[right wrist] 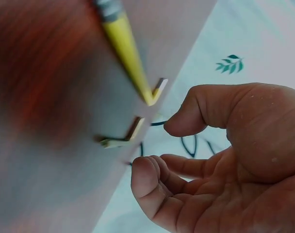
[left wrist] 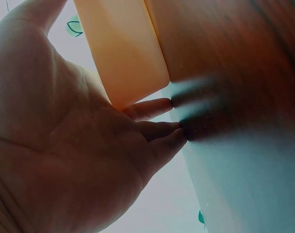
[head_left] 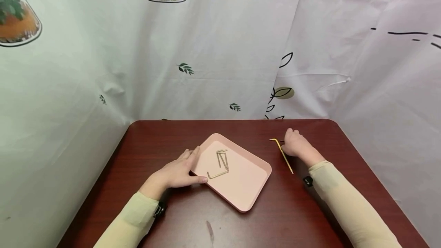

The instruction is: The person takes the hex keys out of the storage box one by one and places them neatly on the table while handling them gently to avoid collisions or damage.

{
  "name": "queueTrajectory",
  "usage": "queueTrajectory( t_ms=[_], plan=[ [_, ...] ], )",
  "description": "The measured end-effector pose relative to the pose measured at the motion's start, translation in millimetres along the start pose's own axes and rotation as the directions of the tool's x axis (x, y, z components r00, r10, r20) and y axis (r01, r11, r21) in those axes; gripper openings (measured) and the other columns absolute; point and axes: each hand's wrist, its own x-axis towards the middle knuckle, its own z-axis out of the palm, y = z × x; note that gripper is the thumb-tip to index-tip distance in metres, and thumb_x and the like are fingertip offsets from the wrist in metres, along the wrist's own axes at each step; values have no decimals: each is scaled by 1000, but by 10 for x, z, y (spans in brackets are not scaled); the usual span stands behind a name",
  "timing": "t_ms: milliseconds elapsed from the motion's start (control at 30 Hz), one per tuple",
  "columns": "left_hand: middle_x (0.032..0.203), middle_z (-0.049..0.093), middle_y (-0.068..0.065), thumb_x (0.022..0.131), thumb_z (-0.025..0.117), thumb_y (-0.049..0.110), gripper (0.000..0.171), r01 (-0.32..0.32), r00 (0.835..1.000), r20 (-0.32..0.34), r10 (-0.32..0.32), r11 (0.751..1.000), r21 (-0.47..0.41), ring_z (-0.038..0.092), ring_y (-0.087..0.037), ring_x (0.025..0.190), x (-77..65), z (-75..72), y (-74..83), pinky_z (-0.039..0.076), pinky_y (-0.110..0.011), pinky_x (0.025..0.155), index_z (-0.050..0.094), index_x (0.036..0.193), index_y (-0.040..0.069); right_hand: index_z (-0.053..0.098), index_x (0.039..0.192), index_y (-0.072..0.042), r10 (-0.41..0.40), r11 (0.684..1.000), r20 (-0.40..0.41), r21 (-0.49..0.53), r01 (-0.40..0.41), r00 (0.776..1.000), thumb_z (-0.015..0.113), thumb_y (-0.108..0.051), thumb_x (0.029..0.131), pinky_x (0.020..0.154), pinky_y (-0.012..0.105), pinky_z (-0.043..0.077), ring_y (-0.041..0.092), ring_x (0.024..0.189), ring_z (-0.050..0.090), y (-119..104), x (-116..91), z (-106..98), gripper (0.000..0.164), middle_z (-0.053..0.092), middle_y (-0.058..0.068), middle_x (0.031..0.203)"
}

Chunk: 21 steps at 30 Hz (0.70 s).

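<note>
Near edge, bottom of frame: two pale sleeves (head_left: 129, 217) are entering from the lower left and lower right over the brown table (head_left: 186, 225).

Left hand (head_left: 177, 172), left of centre: lying at the left edge of the pink tray (head_left: 246, 181); thumb and straight fingers are spreading apart and clamping nothing. This looks like a light steadying touch, worth keeping flat so that the tray is not tipping.

Tray: sitting at an angle mid-frame. Several metal keys (head_left: 224, 161), L-shaped, are lying inside toward its left side, some crossing; exact count unclear.

Right hand (head_left: 297, 143), right of centre and farther up: hovering near the tabletop. In the right wrist view the thumb and curved fingers are standing apart, with nothing showing between them.

Yellow key (head_left: 285, 159): lying just beside that hand, right of the tray, bent end pointing up the frame. A small key (right wrist: 130, 140) is lying near the fingertips, left of them in the wrist view.

Technique, by judgement: pinching the small key should be going best with fingertips low, thumb opposing across its shaft, wrist staying clear of the yellow key.

Far: white printed cloth (head_left: 220, 41) is hanging behind.
</note>
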Motion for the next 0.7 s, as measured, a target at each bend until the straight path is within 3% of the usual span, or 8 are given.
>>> queueTrajectory(
  t_ms=[133, 200, 300, 700],
  plan=[
    [181, 25, -23, 92, 70, 84, 129, 8, 1000, 3, -8, 1000, 4, 20, -50, 167, 12, -12, -1, 34, -63, 128, 16, 178, 3, 45, 118, 19, -41, 999, -49, 19, 42, 998, 75, -18, 93, 87, 65, 56, 56, 95, 66, -81, -38, -62, 54, 53, 40, 110],
    [181, 25, -23, 92, 69, 84, 130, 7, 1000, 3, -7, 1000, 6, 20, -50, 167, 20, -11, -7, 34, -63, 128, 16, 178, 4, 45, 117, 19, -41, 999, -59, 27, 43, 997, 74, -12, 91, 90, 66, 56, 57, 98, 67, -314, -242, -236, 50, 53, 40, 111],
    [182, 24, -21, 92, 68, 85, 130, 3, 1000, 3, -3, 1000, 8, 20, -49, 167, 31, -4, -18, 33, -63, 128, 16, 178, 4, 46, 115, 18, -64, 998, -97, 18, 66, 993, 74, -12, 91, 90, 66, 56, 57, 99, 67, -434, -330, -284, 47, 54, 39, 111],
    [180, 26, -26, 92, 69, 85, 130, -9, 1000, -5, 9, 1000, 11, 22, -50, 167, 41, 32, -44, 36, -63, 127, 17, 178, 3, 48, 110, 12, -124, 992, -117, 17, 127, 985, 74, -10, 91, 87, 63, 57, 51, 91, 66, -653, -391, -278, 39, 54, 34, 108]
  ],
)
